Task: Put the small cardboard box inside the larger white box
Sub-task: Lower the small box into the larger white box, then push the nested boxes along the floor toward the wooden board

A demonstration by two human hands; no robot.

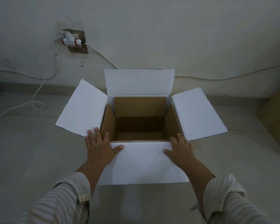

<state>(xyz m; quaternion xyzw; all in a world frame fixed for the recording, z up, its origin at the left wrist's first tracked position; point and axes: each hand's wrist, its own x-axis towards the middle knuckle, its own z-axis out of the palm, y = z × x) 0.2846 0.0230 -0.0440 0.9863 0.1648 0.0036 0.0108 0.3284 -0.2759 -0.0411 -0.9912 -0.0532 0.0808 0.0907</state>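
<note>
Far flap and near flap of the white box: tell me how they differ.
The far flap stands up against the wall; the near flap folds outward and down toward the person. The far flap is untouched, while the left hand and right hand press flat on the near flap's corners. Both flaps are plain white, and both leave the box open.

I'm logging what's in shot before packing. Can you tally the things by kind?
White box, open, flaps spread: 1
Hands, left hand and right hand, flat on its near flap: 2
Wall plug adapter: 1
Small cardboard boxes: 0
Total: 4
</note>
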